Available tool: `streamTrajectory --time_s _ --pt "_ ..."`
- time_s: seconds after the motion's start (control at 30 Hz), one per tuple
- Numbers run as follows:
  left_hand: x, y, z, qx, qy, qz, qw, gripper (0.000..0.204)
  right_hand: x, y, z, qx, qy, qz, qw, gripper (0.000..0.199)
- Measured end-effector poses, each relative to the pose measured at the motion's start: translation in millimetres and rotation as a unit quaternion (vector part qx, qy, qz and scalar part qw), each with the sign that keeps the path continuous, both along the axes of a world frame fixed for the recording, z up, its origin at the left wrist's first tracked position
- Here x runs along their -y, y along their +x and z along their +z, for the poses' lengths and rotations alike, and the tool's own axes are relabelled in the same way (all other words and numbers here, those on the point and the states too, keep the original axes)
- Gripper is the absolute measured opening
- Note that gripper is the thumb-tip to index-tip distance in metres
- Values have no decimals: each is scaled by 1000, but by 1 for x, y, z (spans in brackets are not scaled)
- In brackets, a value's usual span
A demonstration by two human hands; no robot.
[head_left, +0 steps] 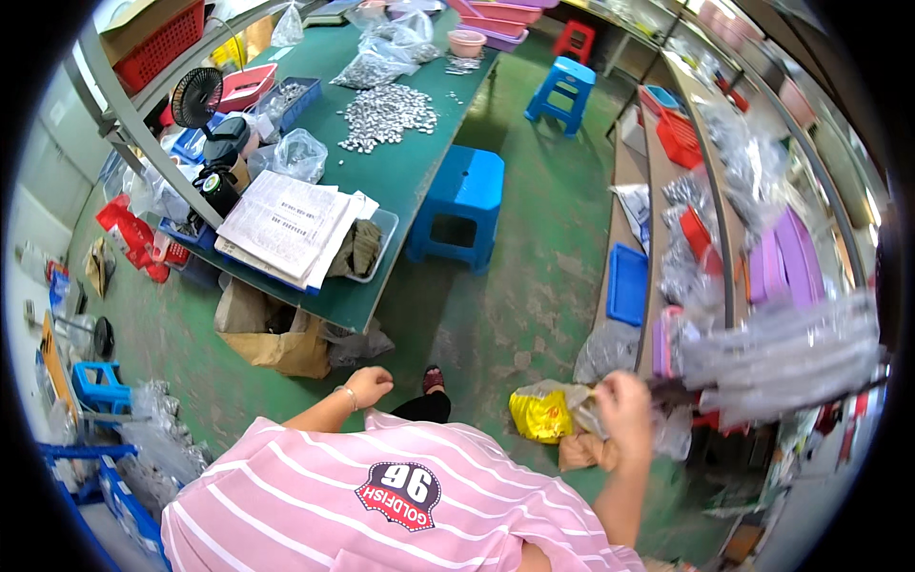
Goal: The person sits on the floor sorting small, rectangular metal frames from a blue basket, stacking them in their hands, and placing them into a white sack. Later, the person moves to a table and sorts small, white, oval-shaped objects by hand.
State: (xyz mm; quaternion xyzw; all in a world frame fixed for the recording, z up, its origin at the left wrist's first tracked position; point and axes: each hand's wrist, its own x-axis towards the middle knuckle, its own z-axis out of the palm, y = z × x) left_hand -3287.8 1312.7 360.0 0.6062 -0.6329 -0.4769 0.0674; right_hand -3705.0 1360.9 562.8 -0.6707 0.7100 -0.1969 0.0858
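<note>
Though motion-blurred, right hand grips a clear bag; left hand fisted, empty.

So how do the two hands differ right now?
The left hand is a closed fist held low by the hip, holding nothing visible, with a bracelet at its wrist. The right hand is raised and reaches out to grip a long clear plastic bag, blurred in the picture. Both are bare.

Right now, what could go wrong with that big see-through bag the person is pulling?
The right hand grips a long clear plastic bag of small parts by the cluttered shelf; it looks blurred, so it might snag or spill. The yellow crumpled bag and blue plastic stool on the green floor could trip feet.
</note>
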Motion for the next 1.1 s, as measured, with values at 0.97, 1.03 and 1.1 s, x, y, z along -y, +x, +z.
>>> streamTrajectory --time_s 0.97,1.03,1.1 --pt "527 -117 -18 140 -367 333 857 12 632 -137 -270 176 366 148 902 9" --pt "522 -120 -23 194 -351 354 845 11 689 -77 -254 249 399 127 873 11" --pt "541 -126 -23 244 -384 340 823 9 735 -48 -263 285 380 126 871 8"
